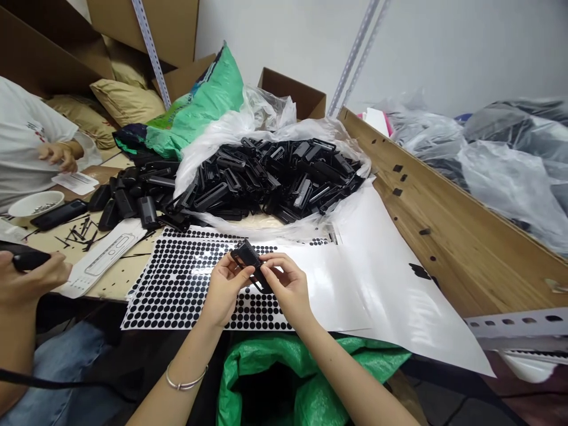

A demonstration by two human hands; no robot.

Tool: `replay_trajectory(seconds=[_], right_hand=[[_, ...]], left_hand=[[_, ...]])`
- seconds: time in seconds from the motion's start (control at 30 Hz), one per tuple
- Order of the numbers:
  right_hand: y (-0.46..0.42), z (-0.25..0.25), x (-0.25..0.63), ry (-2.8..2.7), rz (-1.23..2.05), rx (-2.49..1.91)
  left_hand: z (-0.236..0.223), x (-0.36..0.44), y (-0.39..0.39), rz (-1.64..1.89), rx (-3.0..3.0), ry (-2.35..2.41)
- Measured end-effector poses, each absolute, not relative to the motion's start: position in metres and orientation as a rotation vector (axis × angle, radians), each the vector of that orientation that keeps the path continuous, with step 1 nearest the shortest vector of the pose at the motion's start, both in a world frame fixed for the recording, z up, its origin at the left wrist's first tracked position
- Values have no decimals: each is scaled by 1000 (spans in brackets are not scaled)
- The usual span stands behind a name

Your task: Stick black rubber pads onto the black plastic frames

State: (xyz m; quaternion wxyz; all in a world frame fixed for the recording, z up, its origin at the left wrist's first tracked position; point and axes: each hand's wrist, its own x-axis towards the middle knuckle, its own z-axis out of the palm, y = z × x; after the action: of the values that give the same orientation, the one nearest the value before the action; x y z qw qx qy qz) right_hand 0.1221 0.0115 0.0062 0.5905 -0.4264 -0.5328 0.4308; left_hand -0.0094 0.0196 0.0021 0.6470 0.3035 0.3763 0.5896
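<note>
Between my two hands is a black plastic housing [248, 255], tilted, with a slotted opening at its lower end. My left hand [224, 288] grips its left side, thumb on top. My right hand [286, 285] pinches the right edge with thumb and fingers. Right below lies a white sheet of round black stickers [177, 296], partly bare of dots on its right. Behind the hands, a heap of similar black plastic parts [266, 177] fills an opened clear plastic bag [213, 139].
An open green sack [231, 378] hangs below the table edge under my forearms. At left, a co-worker's hand [39, 275] holds a dark tool near a white bowl [36, 203] of small metal pieces. Another person's hand [60, 155] is farther back. A wooden board [426, 219] borders the right.
</note>
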Motion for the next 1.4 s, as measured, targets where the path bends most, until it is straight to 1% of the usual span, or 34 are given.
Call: replay_trajectory(seconds=[0.4, 0.8, 1.13, 1.27, 1.33, 1.4], right_hand=[[9, 14, 126, -1278, 1029, -974], [8, 16, 123, -1301, 980, -1012], [7, 5, 119, -1217, 894, -1016], [9, 3, 127, -999, 1048, -961], [9, 2, 134, -1068, 1208, -963], [5, -1, 140, -1226, 1283, -985]], left_hand=[[4, -10, 15, 1342, 713, 855], [4, -10, 15, 1348, 677, 867], [1, -7, 15, 1367, 705, 913], [1, -7, 12, 1348, 726, 917], [1, -5, 11, 1308, 733, 907], [1, -3, 10, 1246, 739, 887]])
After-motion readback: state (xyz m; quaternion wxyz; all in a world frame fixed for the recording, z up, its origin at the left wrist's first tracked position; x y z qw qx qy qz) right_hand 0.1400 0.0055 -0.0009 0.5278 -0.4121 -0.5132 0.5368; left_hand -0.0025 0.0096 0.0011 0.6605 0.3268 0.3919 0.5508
